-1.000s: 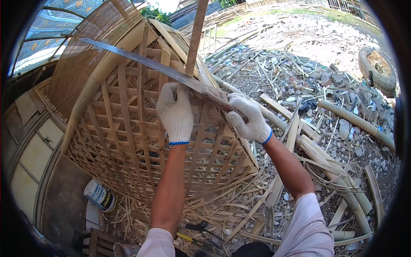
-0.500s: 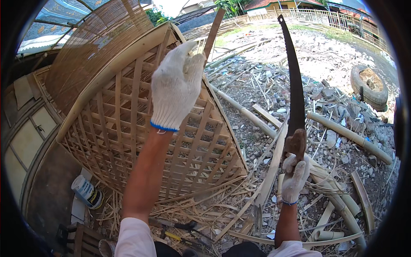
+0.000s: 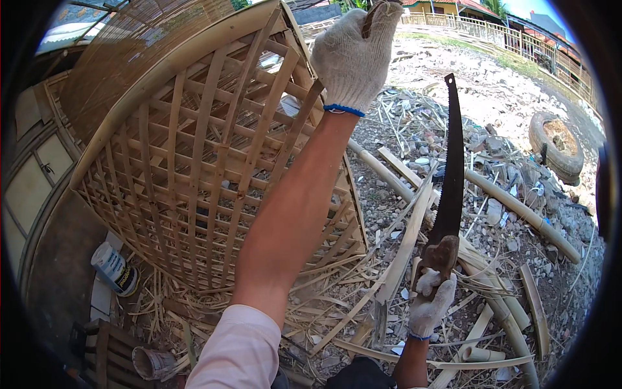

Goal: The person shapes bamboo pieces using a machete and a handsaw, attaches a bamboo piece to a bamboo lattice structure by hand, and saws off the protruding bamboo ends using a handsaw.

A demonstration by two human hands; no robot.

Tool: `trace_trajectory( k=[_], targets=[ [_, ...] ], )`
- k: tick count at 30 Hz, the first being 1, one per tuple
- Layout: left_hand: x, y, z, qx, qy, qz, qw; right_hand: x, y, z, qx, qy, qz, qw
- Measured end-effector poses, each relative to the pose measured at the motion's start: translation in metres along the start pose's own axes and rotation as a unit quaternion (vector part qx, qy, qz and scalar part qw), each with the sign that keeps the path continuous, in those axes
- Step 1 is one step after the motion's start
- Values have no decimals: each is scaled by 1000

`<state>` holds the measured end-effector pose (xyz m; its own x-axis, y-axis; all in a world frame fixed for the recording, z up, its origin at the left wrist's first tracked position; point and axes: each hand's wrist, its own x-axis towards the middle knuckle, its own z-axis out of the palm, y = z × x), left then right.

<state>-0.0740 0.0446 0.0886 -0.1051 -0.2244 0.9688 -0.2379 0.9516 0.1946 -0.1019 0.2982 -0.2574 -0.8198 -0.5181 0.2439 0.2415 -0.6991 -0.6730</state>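
A lattice panel of crossed bamboo slats (image 3: 188, 139) with a thick bamboo edge leans in front of me on the left. My left hand (image 3: 356, 61), in a white knit glove with a blue cuff, is raised at its upper right corner. Its fingers are closed around a brown bamboo slat (image 3: 303, 123), which runs down across the lattice and is partly hidden behind the hand. Lower right, my gloved right hand (image 3: 433, 305) grips the wooden handle of a handsaw (image 3: 449, 175). The dark toothed blade points upward, apart from the panel.
Bamboo poles (image 3: 521, 214) and split strips (image 3: 411, 236) lie over rubble on the right. An old tyre (image 3: 556, 146) lies farther back. At the lower left are a white bucket (image 3: 115, 269), a small pot (image 3: 153, 363) and a wooden stool (image 3: 107, 353).
My left hand has moved up and right along the slat and closed on it. The right hand with the saw has dropped lower in view. My view has shifted slightly.
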Motion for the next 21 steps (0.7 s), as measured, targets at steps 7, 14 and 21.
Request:
trace_trajectory(
  k=[7,14,21],
  targets=[
    [-13,0,-9,-122,50,124,984,-11,-1,-1,-3,-19,48,999],
    [-67,-24,-76,13,16,239,971,-32,-4,-25,-75,-17,71,995],
    [-49,-16,-106,-530,335,-212,750,-54,10,-28,-96,-55,129,985]
  ],
)
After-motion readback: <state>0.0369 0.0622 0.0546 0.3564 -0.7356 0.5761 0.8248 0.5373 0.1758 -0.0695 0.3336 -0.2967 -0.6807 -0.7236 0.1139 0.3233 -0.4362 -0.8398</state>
